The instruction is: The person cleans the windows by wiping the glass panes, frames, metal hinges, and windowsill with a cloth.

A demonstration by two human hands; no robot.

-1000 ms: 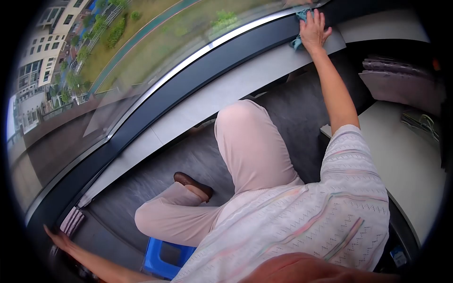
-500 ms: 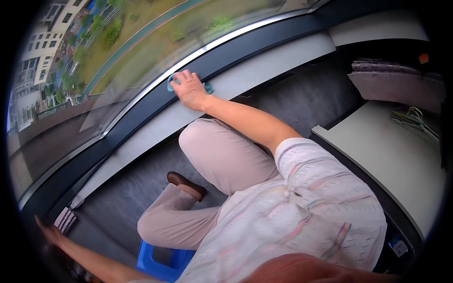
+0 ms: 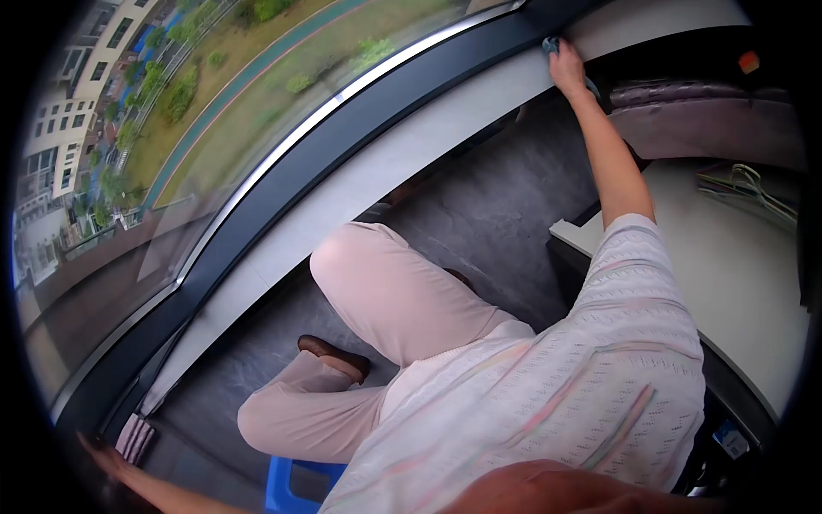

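Note:
My right hand [image 3: 566,68] is closed on a bluish cloth [image 3: 550,44] at the far right end of the pale window ledge [image 3: 402,133]. Part of the cloth shows past the fingertips; another bit peeks out beside the wrist. Beside the ledge runs the dark window frame [image 3: 342,163]. At the lower left, my left hand [image 3: 103,454] reaches toward the dark frame's near end with its fingers stretched out, dim at the picture's edge. Whether it touches the frame I cannot tell. Close by it lies a striped, folded purplish thing [image 3: 135,439].
Below my bent legs stands a blue plastic stool [image 3: 282,484] on the grey floor [image 3: 479,201]. To the right are a pale tabletop [image 3: 728,283] with several hangers [image 3: 749,193] and a mauve padded item [image 3: 711,128]. Window glass [image 3: 257,103] fills the upper left.
My right hand has slid with the cloth along the ledge and frame, from the middle to the far upper right, and the arm is now stretched out. The left hand stays about where it was.

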